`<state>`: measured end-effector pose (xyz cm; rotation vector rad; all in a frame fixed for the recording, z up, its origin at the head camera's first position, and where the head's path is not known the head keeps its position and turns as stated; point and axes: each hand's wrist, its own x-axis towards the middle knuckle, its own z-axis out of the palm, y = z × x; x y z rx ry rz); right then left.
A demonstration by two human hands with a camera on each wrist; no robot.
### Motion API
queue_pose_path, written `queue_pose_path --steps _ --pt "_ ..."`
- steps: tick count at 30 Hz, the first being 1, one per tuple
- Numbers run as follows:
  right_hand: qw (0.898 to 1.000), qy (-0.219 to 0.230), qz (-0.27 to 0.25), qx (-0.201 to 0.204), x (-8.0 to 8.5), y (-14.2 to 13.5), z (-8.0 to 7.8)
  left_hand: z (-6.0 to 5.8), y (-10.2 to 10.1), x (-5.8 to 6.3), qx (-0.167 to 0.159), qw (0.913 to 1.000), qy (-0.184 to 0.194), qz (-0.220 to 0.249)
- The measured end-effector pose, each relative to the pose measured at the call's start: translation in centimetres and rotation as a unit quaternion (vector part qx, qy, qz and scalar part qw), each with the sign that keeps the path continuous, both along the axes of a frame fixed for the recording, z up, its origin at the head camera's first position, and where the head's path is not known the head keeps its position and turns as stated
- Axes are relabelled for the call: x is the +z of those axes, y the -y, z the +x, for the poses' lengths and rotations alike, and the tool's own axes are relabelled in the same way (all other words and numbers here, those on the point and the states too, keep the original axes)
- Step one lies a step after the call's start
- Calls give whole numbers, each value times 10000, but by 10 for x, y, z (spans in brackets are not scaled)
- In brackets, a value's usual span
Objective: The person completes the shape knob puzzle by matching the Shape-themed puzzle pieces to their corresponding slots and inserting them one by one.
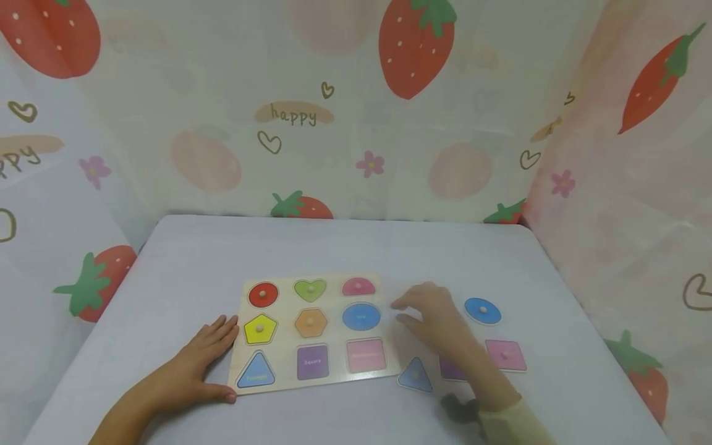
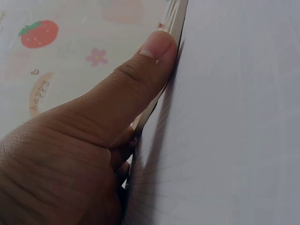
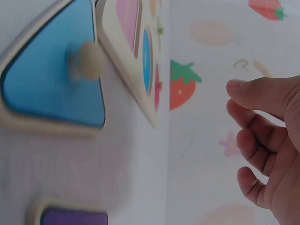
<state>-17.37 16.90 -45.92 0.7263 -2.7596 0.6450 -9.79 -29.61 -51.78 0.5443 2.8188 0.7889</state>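
Head view: left hand point(image 1: 194, 371) steadied the pale wooden puzzle board point(image 1: 285, 324), fingers fairly straight. Right of it, the knobbed blue oval piece point(image 1: 483, 311), blue triangular piece point(image 1: 415, 377), purple square piece point(image 1: 452, 369) and pink rectangular piece point(image 1: 505, 355) lay loose! Left wrist: thumb along the board's edge. Right wrist: right hand point(image 3: 276, 136) empty, thumb-finger gap narrow. Apparently between placements; the next move called for pinching a knob.
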Motion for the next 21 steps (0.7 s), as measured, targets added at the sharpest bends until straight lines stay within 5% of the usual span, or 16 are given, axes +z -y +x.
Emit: queue_pose_path --steps 10,21 --pt "9925 -1055 -507 353 0 -47 -6 0 0 0 63 10000 52 -32" --pt "9924 -906 -819 -150 -4 -83 -12 0 1 1 29 10000 10 -30"
